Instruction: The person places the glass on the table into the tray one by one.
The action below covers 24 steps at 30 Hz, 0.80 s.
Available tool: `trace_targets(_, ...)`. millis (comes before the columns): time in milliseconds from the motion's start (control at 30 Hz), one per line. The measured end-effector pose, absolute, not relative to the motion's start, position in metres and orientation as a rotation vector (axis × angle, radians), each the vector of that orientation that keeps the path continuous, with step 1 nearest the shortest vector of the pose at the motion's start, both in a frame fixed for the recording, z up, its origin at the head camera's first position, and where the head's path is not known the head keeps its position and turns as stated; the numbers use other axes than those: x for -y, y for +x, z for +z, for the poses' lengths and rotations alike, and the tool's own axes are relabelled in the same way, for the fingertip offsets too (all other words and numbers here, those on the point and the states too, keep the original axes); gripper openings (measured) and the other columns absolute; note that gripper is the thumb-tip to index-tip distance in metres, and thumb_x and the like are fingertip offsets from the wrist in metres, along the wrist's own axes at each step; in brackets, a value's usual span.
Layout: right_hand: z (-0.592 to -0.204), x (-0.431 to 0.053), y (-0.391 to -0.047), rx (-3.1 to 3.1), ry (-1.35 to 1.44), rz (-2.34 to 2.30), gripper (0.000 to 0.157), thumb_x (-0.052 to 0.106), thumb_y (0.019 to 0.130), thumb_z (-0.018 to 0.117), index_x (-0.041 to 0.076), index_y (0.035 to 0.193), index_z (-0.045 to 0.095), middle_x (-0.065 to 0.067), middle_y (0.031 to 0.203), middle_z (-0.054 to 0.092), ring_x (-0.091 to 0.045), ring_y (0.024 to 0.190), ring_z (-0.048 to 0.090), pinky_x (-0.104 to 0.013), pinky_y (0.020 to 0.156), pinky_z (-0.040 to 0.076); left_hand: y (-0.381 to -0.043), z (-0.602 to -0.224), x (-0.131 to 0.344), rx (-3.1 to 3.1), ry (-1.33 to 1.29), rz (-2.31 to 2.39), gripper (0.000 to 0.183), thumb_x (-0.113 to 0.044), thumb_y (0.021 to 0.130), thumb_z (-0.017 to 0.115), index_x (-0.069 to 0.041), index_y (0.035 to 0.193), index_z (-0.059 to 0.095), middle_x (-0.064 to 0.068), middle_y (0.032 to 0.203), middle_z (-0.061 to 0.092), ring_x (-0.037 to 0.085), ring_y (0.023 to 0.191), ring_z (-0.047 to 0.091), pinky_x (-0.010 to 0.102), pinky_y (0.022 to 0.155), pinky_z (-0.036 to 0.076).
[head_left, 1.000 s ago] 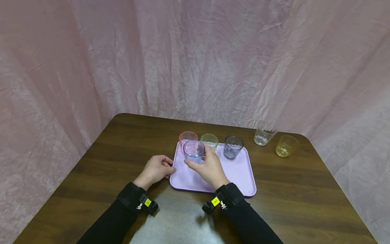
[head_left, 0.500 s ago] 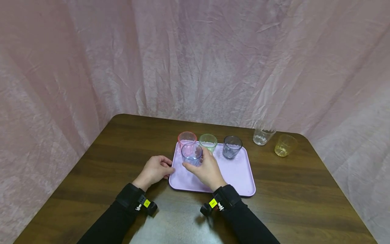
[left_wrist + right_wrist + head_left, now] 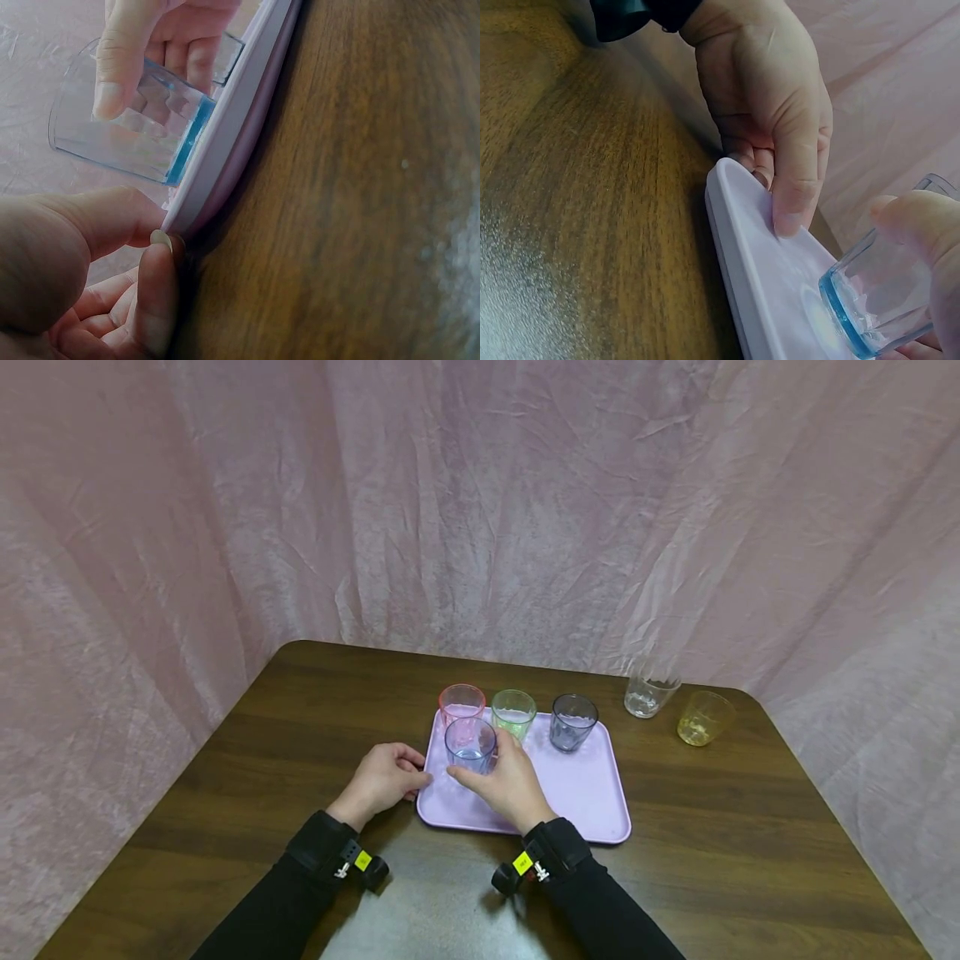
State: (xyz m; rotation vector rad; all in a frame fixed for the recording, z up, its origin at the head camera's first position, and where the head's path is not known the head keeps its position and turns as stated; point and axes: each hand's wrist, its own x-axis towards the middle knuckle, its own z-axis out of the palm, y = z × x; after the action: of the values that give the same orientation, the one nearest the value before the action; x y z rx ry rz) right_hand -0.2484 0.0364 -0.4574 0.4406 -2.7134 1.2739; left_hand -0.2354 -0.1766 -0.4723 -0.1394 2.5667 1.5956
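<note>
Glass (image 3: 470,747), blue, gripped w/ R hand (image 3: 512,785); L hand (image 3: 381,781) pinches tray (image 3: 577,793)

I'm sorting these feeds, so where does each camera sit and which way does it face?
Head: on the head, facing forward and down at the tray; left hand, right hand and both sleeves show.
Left wrist: on that wrist, facing its hand and tray; left hand lower left, right hand at top.
Right wrist: likewise; right hand at right edge, left hand at top.
Both wrist views share the blue glass.

Pink curtain (image 3: 480,510) — behind wooden table (image 3: 232,785)
</note>
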Motion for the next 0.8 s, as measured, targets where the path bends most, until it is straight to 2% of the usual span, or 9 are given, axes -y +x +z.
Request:
trace_targets(467, -0.4627, -0.0339, -0.2463, 2.746, 0.448, 1.288, 0.086, 0.048, 0.073, 0.086, 0.000, 0.134, 0.048, -0.012, 0.117, 0.058, -0.021, 0.099, 0.056, -0.040, 0.086, 0.051, -0.2350, -0.4715, 0.1762, -2.554, -0.155, 1.596, 0.025, -0.006, 0.081, 0.081, 0.000, 0.100, 0.067, 0.008, 0.073, 0.064, 0.019, 0.060, 0.063, 0.029, 0.055, 0.057)
trace_targets(800, -0.4648, -0.0337, -0.2460, 2.754, 0.457, 1.263, 0.086, 0.048, 0.073, 0.086, -0.001, 0.133, 0.048, -0.012, 0.117, 0.058, -0.021, 0.102, 0.056, -0.041, 0.088, 0.050, -0.2347, -0.4697, 0.1764, -2.547, -0.149, 1.594, 0.025, -0.006, 0.081, 0.080, 0.000, 0.101, 0.066, 0.007, 0.073, 0.065, 0.019, 0.060, 0.063, 0.029, 0.055, 0.056)
